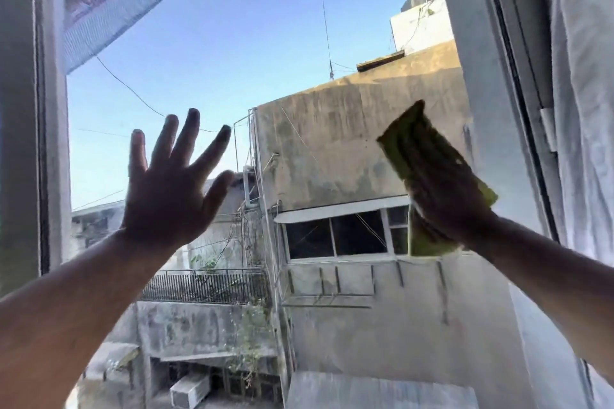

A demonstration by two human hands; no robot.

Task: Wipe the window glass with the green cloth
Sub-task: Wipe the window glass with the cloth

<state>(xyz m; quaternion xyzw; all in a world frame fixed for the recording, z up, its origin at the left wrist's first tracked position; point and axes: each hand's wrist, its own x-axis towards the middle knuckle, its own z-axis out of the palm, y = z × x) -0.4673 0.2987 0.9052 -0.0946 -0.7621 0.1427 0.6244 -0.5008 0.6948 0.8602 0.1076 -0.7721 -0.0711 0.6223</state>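
The green cloth (422,156) is pressed flat against the window glass (232,43) under the right hand (448,199), its folded end protruding beyond the fingertips. The left hand (169,192) is held empty, fingers spread wide, well apart from the cloth.

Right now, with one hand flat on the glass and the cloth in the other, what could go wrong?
1. The bare left hand, its fingers spread, seems pressed to the clear window glass; it may leave smudges on the pane.
2. The folded green cloth under the right hand works near the white frame, so the edge strip could get missed.
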